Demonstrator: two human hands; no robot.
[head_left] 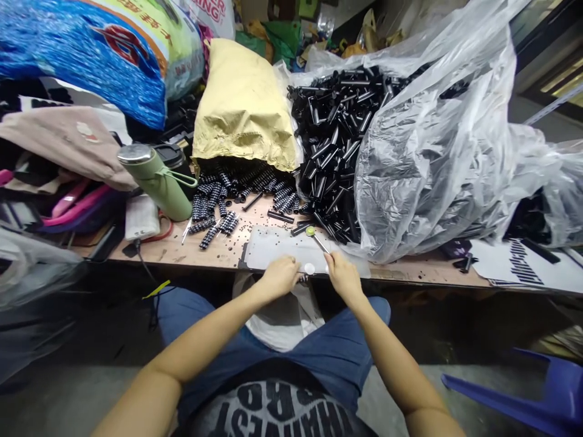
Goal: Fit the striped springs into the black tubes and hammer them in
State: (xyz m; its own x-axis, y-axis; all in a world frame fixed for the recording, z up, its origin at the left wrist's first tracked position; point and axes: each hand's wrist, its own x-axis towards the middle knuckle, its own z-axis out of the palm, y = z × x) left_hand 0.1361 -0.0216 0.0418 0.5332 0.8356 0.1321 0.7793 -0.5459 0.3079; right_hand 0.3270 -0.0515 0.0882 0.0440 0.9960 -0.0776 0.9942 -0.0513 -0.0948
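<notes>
Work looked to be somewhere in its long middle, by my judgement: a large heap of short black plastic tubes spilled from a crumpled clear plastic bag onto the wooden bench, and a second scatter of black ribbed spring-like pieces poured from the mouth of a tan paper sack. No sorted or finished pile could be made out near the hands, so how many pieces were already done could not be told; the stock left on the bench was plainly great.

Both hands met at the near edge of a pale grey flat mat lying on the bench. The left hand was curled nearly closed, fingers tucked toward the palm, and seemed to pinch something small and dark at its fingertips, though what it was could not be told. The right hand was likewise drawn in, thumb and forefinger closed on a thin metal pick-like tool whose far end reached a small yellow-green round cap on the mat. A small white disc lay on the mat between the two hands, just beside both.

Off to the left stood a green insulated flask, tilted, well apart from the hands.
</notes>
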